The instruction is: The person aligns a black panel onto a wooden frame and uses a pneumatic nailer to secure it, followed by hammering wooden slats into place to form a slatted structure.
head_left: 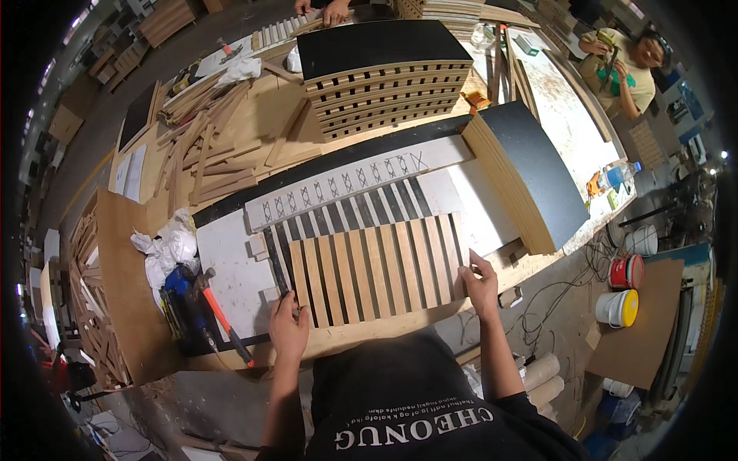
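Note:
A panel of light wooden slats (373, 273) with dark gaps lies in front of me on the workbench. My left hand (289, 330) is at its near left corner, fingers bent around the edge. At the right edge my right hand (480, 288) has its fingers and thumb closed on the outermost slat. Just beyond the panel, a flat jig of black and white stripes (350, 213) shows, and along it runs a pale board (342, 184) with a row of pencilled crosses. The undersides of my fingers are hidden.
A hammer (223, 315) with an orange handle lies left, near a crumpled white bag (171, 244). Stacked black-topped panels (384, 77) stand at the back, more black boards (530, 177) at right. Loose wood strips (200, 154) cover the far left. Another person (626, 73) is at far right.

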